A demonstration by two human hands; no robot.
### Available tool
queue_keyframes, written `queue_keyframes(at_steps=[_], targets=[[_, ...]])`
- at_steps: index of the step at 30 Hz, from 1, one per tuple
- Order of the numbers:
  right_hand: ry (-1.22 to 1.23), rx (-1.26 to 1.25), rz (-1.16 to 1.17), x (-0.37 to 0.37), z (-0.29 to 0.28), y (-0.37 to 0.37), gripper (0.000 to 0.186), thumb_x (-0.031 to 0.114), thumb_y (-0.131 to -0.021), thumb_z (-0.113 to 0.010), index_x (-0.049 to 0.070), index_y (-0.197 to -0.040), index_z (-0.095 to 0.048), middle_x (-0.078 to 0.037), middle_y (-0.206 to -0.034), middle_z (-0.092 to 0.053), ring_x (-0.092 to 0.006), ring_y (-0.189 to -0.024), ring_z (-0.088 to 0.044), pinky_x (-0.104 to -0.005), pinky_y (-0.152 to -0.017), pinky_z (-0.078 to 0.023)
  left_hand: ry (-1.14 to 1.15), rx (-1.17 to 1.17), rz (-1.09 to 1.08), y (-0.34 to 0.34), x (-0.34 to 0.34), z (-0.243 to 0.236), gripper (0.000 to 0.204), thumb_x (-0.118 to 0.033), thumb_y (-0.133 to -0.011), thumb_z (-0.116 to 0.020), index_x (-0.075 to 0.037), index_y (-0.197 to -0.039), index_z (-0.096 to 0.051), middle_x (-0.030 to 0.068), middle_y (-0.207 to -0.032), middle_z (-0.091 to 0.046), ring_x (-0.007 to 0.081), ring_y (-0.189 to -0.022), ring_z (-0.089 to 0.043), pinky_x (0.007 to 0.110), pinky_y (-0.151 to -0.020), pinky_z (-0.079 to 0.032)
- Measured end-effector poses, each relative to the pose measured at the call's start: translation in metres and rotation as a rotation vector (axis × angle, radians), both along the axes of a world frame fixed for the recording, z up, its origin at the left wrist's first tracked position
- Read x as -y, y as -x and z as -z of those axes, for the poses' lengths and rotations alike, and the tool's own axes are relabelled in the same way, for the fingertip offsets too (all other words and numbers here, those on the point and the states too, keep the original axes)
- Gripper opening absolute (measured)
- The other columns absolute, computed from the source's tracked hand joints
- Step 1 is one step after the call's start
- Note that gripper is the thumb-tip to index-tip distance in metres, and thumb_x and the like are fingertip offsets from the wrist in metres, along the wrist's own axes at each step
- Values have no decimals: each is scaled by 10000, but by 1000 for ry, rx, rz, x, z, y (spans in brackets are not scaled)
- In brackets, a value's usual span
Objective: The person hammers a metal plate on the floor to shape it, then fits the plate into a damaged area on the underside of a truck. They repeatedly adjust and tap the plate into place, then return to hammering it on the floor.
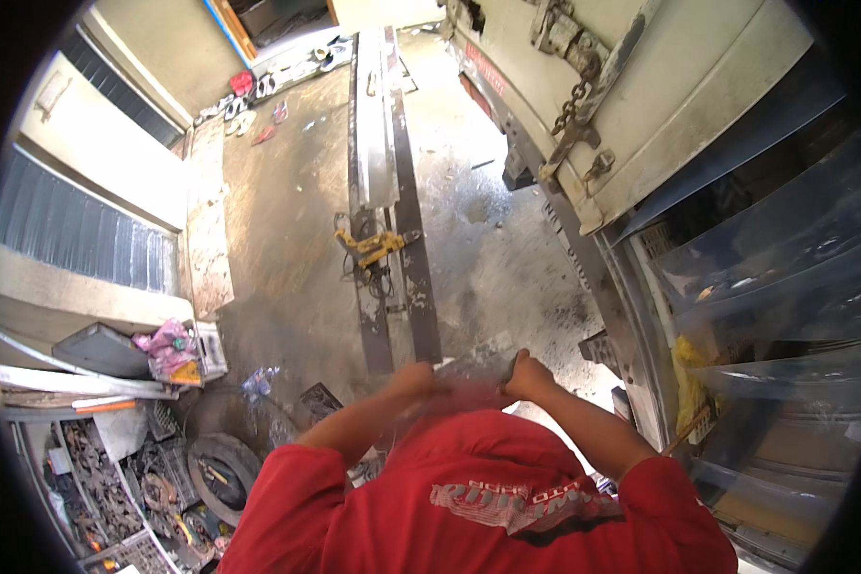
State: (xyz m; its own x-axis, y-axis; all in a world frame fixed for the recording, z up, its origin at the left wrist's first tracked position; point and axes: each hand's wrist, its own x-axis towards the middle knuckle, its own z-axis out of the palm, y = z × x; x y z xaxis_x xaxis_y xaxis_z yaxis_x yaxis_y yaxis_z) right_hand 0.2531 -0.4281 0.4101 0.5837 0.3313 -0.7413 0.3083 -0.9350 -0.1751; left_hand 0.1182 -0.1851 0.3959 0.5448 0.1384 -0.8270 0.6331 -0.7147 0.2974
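Observation:
Both my hands are raised in front of my chest, with a clear, shiny plastic piece (478, 365) stretched between them. At its left side, my left hand (415, 381) is closed on the edge, its fingers partly hidden and a little blurred. My right hand (530, 377) grips the other side, fingers curled and thumb up. Whether the piece is a sheet or a visor I cannot tell. Beyond my hands, a yellow tool (378, 249) lies across long dark steel beams (413, 287), which run away from me along the floor.
On the right stands a truck body (679, 105) with a hanging chain (572, 107) and latch. At lower left are a tyre (222, 476) and a rack of metal parts (91, 488). Several shoes (244, 122) lie by the far left wall.

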Motion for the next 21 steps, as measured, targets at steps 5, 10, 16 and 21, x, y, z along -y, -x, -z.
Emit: queue_keyframes(at_steps=[5,10,16,21], targets=[[-26,19,20,-19,-9,-6,1023,470,-646,-979,-102,-1309,-451,-309,-1209,-708,-418,-1156,-712,-452,-979,-578,-70,51,30,-13,-16,-11,722,-604,-734,-859,-22,-1156,-788,239,-1167,-758,384,-1093,-743,473,-915,-590],[-101,77,62,-37,-21,-29,1066,489,-630,-982,-87,-1343,-440,-333,-1243,-683,-434,-1170,-697,-451,-1002,-561,24,130,34,-29,-55,-4,762,-612,-683,-883,-67,-1204,-780,218,-1173,-764,398,-1099,-735,457,-958,-583],[-448,7,392,-40,-84,-59,916,268,-729,-960,-62,-1402,-433,-261,-1242,-683,-348,-1101,-712,-405,-934,-580,589,534,-853,-52,-121,-44,695,-374,-795,-920,-68,-1349,-634,85,-1243,-730,262,-1065,-721,429,-873,-565],[-842,-186,617,-32,-70,-68,736,63,-778,-906,-62,-1346,-455,-197,-1232,-678,-252,-1009,-714,-362,-782,-611,1094,320,-1054,-43,-96,-72,657,-91,-877,-830,-12,-1455,-526,142,-1314,-690,260,-1181,-682,402,-987,-560]])
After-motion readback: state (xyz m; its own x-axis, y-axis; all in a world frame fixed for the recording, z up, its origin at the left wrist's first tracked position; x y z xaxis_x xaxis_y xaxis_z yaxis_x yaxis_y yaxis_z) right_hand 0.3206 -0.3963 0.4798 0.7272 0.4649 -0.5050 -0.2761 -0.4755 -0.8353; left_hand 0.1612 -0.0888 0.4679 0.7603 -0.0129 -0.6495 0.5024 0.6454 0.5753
